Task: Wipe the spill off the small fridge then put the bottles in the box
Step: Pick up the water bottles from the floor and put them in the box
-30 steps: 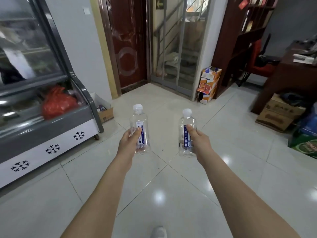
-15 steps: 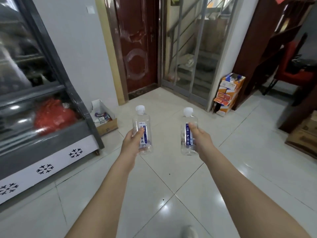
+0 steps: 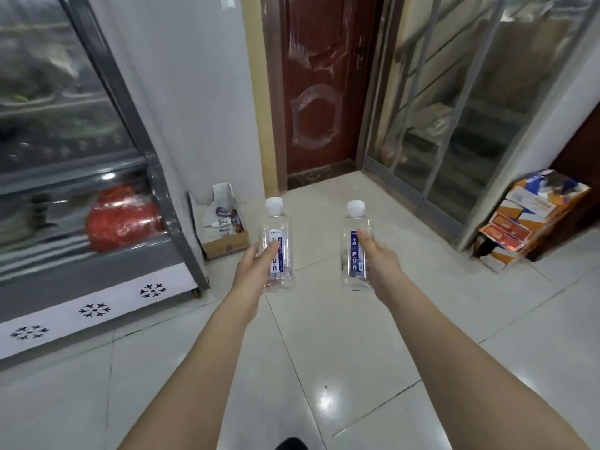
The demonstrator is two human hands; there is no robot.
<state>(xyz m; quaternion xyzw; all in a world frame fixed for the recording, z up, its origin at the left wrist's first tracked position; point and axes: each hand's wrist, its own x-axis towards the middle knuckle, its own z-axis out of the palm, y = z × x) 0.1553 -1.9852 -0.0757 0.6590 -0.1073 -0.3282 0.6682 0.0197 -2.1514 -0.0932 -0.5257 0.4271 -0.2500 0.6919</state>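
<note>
Head cam, looking down at a tiled floor: the left hand (image 3: 256, 267) is wrapped around the left bottle (image 3: 277, 228) and the right hand (image 3: 380, 261) around the right bottle (image 3: 355, 222). Both are clear with white caps, upright, held out front side by side with a gap between them. The open cardboard box (image 3: 225, 246) sits on the floor just past the left bottle, against the wall, right beside the end of the display fridge (image 3: 97, 287) on the left, which has a red bag (image 3: 123, 222) behind its glass.
</note>
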